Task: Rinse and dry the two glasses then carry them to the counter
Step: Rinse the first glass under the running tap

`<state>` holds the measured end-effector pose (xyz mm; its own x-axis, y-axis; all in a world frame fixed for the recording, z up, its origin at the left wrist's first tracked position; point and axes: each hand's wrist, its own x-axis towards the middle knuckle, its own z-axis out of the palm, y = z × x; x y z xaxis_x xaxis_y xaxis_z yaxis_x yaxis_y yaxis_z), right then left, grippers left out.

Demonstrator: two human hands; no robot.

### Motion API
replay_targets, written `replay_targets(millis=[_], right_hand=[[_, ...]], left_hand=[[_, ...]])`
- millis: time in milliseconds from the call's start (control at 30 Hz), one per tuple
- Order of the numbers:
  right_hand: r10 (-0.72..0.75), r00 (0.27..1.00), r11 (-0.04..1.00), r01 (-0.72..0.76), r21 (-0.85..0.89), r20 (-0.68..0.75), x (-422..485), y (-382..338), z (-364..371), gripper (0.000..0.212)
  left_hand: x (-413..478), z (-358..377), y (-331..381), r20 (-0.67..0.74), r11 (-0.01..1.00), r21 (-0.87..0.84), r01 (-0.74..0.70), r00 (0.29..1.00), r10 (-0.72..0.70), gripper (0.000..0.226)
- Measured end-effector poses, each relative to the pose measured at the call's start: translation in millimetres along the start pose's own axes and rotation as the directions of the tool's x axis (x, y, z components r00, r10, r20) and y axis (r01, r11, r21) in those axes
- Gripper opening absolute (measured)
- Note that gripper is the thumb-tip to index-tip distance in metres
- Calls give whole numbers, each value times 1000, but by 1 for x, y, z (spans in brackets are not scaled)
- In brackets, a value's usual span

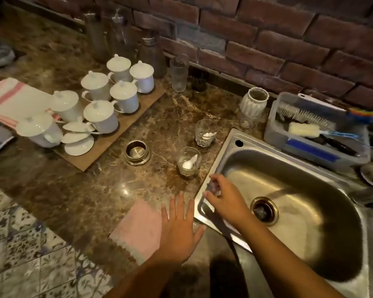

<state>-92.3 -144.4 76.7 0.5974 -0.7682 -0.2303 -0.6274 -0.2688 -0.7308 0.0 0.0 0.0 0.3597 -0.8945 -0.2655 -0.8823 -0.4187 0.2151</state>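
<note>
Where marble counter (78, 190) meets steel sink (235, 136) — brick wall (289, 39), tiled floor (19, 244)

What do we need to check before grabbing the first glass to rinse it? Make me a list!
1. Both glasses upright on the counter by the sink: ok, near glass and far glass.
2. Glasses empty: not ok, something white sits in each.
3. Room in the sink: ok, only the drain shows in the basin.
4. Drying cloth ready: ok, pink cloth lies at the left hand.
5. Left hand free: ok, fingers spread flat.
6. Right hand free: cannot tell, curled fingers blurred at the sink rim.
</note>
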Motion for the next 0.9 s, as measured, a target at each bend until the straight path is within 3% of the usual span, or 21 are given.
replay_targets(millis=[167, 267, 667, 900], right_hand=[[59, 996, 959, -75, 272, 67, 39, 5, -6, 66], [40, 991, 918, -86, 386, 125, 60, 7, -2, 77], [-142, 968, 884, 29, 466, 207, 99, 10, 24, 97], [-199, 966, 899, 113, 422, 166, 104, 12, 22, 88]], left_hand=[[4, 8, 6, -52, 997, 63, 36, 998, -33, 87], [4, 11, 9, -16, 996, 84, 43, 999, -42, 92], [5, 4, 11, -25, 994, 87, 59, 998, -57, 90], [6, 11, 9, -36, 992, 110, 58, 998, -55, 91]])
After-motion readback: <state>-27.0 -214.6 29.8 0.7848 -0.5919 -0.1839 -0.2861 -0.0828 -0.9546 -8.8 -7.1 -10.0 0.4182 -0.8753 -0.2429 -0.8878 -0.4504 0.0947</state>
